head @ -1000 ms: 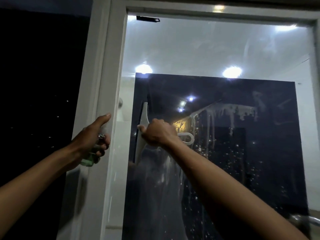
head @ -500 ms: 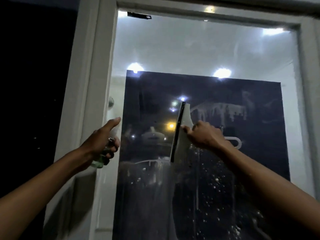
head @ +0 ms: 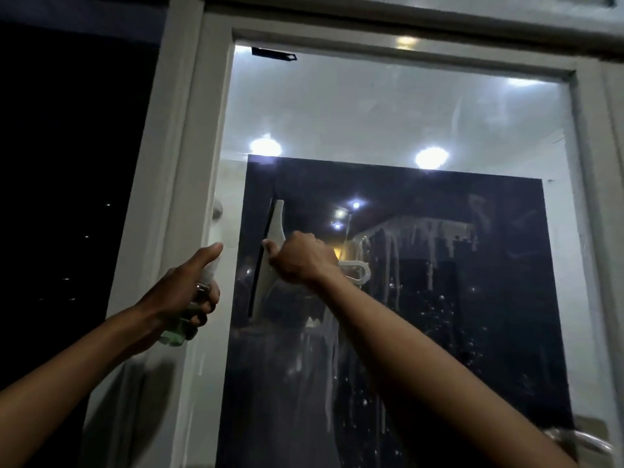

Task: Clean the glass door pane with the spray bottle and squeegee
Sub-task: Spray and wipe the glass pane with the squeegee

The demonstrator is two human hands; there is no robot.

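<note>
The glass door pane [head: 422,113] fills the view in a white frame [head: 189,163]. My right hand [head: 302,261] grips a white squeegee [head: 270,265] held upright, its black blade edge against the glass near the pane's left side. White foam runs and droplets [head: 432,238] cover the glass to the right of the squeegee and below it. My left hand [head: 184,292] holds a small green spray bottle [head: 175,332] against the left frame, with the index finger stretched up along it.
A metal door handle [head: 580,440] shows at the lower right edge. A small black strip [head: 273,55] sits at the pane's top left corner. Ceiling lights [head: 431,157] reflect in the glass. Darkness lies left of the frame.
My right hand has drawn the squeegee back to the left side of the pane from its middle. My left hand stays on the frame with the bottle.
</note>
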